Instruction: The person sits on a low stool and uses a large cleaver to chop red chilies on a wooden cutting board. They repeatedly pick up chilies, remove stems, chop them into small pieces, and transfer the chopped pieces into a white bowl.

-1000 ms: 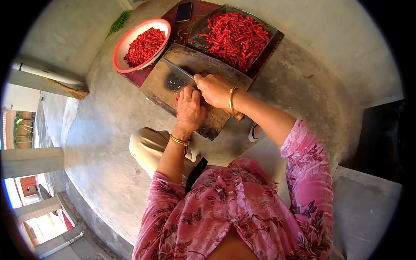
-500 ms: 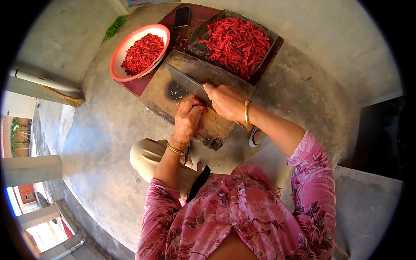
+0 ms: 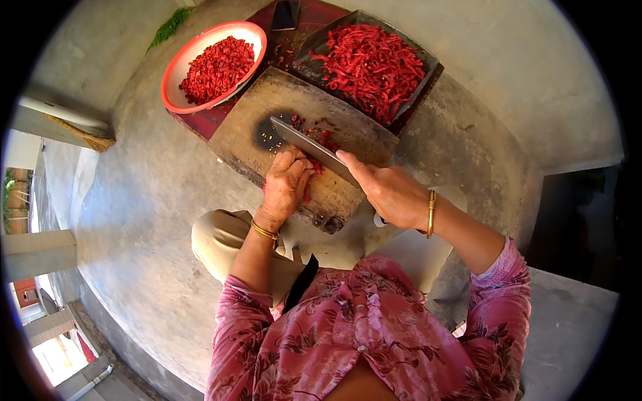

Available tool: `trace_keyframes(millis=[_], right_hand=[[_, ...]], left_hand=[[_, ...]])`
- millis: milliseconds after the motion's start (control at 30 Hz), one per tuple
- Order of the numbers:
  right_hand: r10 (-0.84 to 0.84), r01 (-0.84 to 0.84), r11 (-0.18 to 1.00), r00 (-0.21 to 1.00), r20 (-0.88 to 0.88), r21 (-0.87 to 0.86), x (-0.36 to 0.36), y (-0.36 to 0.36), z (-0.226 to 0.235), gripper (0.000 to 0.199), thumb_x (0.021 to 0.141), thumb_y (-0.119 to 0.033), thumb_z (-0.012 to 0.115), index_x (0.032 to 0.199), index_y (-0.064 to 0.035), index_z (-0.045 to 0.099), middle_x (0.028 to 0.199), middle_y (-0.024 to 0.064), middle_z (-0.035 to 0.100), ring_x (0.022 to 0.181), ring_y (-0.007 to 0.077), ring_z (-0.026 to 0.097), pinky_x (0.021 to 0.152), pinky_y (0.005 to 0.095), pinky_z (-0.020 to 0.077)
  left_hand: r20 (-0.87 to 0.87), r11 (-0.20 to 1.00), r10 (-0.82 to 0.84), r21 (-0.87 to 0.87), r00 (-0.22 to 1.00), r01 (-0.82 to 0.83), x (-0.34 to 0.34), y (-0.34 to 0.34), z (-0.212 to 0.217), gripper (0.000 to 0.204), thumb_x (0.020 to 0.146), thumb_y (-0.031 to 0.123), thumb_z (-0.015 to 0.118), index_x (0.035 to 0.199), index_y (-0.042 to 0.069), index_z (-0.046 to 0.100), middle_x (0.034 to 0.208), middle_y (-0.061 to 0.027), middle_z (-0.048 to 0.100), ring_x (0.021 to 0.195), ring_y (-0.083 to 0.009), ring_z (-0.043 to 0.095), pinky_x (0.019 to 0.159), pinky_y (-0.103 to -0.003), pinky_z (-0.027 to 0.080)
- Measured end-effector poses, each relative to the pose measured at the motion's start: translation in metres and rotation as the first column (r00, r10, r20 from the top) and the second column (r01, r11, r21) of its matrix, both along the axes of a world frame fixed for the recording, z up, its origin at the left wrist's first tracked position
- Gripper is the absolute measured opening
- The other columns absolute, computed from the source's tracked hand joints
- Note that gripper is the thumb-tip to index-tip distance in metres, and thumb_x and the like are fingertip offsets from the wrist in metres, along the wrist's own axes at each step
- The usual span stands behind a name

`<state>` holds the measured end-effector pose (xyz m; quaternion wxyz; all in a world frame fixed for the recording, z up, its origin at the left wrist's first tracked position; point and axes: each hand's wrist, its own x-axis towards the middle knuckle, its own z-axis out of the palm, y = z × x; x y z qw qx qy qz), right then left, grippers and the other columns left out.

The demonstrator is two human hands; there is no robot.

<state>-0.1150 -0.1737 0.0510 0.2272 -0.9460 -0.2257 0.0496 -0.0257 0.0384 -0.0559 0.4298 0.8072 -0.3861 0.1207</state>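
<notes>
My right hand (image 3: 396, 195) is closed round the handle of a cleaver (image 3: 309, 147), its broad blade slanting away to the left over a wooden cutting board (image 3: 254, 110). My left hand (image 3: 286, 186) has its fingers curled and pressed down on red chili peppers (image 3: 307, 194) on the board, just on the near side of the blade. Most of those peppers are hidden under the fingers. Beyond the blade lie small cut chili pieces (image 3: 326, 140), with pale seeds scattered near a dark patch on the wood.
A white basin with a red rim (image 3: 168, 93) holds chopped chilies at the far left. Behind the board, a dark tray (image 3: 428, 63) carries a heap of whole red chilies. A phone (image 3: 285, 15) lies on the dark red low table (image 3: 314, 23). My knees flank the board's near side.
My right hand has drawn back toward me and to the right with the cleaver. Cut chili pieces now show beyond the blade. My left hand still presses the peppers; the view has shifted slightly.
</notes>
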Motion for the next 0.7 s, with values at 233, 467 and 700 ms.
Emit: trace_keyframes(millis=[233, 467, 700], right_hand=[[-0.042, 0.003, 0.983, 0.978, -0.206, -0.186, 0.035, 0.021, 0.013, 0.065, 0.078, 0.002, 0.048, 0.138, 0.0089, 0.024, 0.073, 0.0225, 0.062, 0.068, 0.0396, 0.062, 0.060, 0.0466, 0.0493], [-0.096, 0.077, 0.980, 0.991, -0.098, -0.185, 0.052, 0.042, -0.013, 0.064, 0.080, -0.001, 0.050, 0.139, 0.0023, 0.025, 0.074, 0.0224, 0.062, 0.069, 0.0391, 0.062, 0.061, 0.0479, 0.0492], [-0.123, 0.122, 0.988, 0.992, -0.001, 0.091, 0.047, 0.013, -0.026, 0.065, 0.080, 0.002, 0.053, 0.140, 0.0030, 0.027, 0.073, 0.0243, 0.060, 0.066, 0.0401, 0.058, 0.060, 0.0469, 0.0461]], left_hand=[[-0.062, 0.998, 0.035, -0.052, 0.997, -0.038, -0.001, 0.000, -0.007, 0.017, 0.068, 0.001, 0.071, 0.084, 0.004, 0.065, 0.090, -0.0088, 0.060, 0.086, -0.0280, 0.058, 0.076, -0.036, 0.047], [0.106, 0.989, 0.079, 0.117, 0.991, -0.091, -0.011, 0.002, 0.006, 0.015, 0.070, 0.007, 0.070, 0.084, 0.009, 0.067, 0.091, -0.0036, 0.062, 0.088, -0.0230, 0.058, 0.085, -0.033, 0.040], [0.015, 0.999, 0.049, -0.003, 0.999, -0.049, -0.005, 0.002, -0.005, 0.016, 0.069, -0.001, 0.070, 0.084, 0.003, 0.065, 0.091, -0.0086, 0.060, 0.089, -0.0268, 0.058, 0.076, -0.035, 0.049]])
